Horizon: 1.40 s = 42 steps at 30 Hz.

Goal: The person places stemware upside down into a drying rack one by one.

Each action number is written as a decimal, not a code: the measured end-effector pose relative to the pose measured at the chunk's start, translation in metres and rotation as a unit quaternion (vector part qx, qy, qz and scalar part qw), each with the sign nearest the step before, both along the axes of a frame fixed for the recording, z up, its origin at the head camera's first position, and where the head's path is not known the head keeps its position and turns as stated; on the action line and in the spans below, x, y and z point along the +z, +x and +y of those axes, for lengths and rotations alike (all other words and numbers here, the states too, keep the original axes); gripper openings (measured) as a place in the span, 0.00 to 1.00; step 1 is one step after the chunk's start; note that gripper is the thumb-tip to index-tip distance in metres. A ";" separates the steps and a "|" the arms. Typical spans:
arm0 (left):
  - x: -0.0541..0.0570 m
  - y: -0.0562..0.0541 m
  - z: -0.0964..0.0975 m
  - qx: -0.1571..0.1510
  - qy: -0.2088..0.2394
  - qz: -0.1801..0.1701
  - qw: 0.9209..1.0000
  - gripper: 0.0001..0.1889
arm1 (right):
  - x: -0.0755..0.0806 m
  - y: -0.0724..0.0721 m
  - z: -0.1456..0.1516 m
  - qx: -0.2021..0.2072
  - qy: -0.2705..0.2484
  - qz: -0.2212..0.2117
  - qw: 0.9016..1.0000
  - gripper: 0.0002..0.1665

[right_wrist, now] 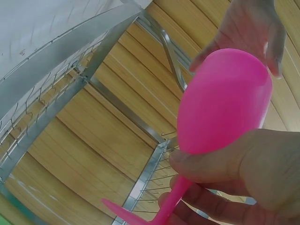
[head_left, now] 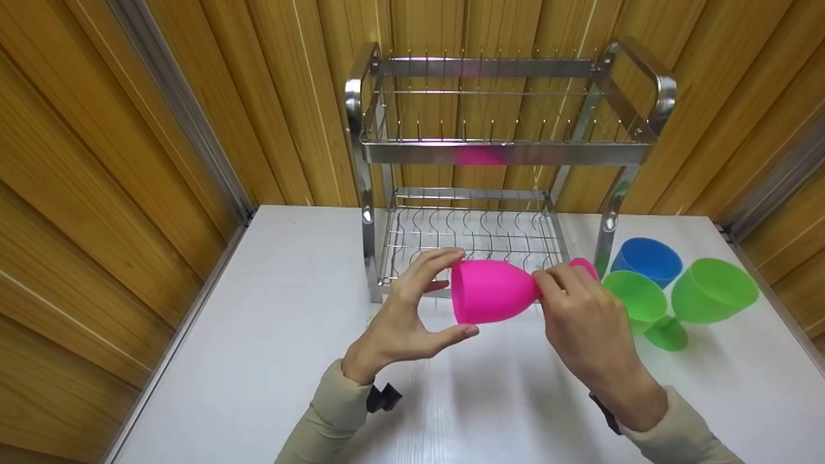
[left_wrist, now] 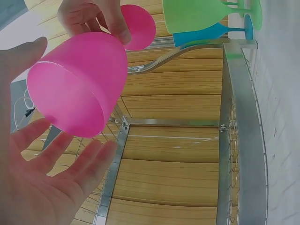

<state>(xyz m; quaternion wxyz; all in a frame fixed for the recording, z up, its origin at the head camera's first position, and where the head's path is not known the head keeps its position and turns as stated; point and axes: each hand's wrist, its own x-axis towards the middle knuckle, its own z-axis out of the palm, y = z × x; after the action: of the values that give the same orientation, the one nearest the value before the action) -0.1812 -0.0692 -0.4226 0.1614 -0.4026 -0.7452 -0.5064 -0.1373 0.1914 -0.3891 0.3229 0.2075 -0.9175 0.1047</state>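
A pink plastic goblet [head_left: 493,291] lies sideways in the air in front of the rack, its mouth facing left. My right hand [head_left: 586,322] pinches its stem just below the bowl; in the right wrist view the thumb and fingers close round the stem [right_wrist: 174,199], with the foot beyond them. Around the goblet's rim my left hand [head_left: 409,316] is spread, thumb below and fingers above. The left wrist view shows these fingers [left_wrist: 89,164] extended and loosely bent beside the bowl. Whether the left fingertips touch the rim I cannot tell.
Behind the hands stands a two-tier metal dish rack [head_left: 509,154] on the white table [head_left: 245,361]. To the right are a blue goblet [head_left: 646,261], a green goblet [head_left: 635,299] and another green goblet [head_left: 714,291]. Wood-patterned panels [head_left: 97,193] enclose the table.
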 end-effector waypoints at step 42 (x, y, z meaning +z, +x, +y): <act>-0.009 -0.005 0.000 -0.069 0.217 -0.165 0.960 0.43 | -0.053 -0.015 -0.012 0.298 -0.598 -0.156 0.727 0.26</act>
<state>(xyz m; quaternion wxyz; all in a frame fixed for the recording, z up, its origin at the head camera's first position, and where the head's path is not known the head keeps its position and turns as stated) -0.1860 -0.0693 -0.4319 0.0843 -0.3197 -0.6041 -0.7251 -0.1520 0.1791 -0.4416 0.1845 0.2146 -0.5932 0.7536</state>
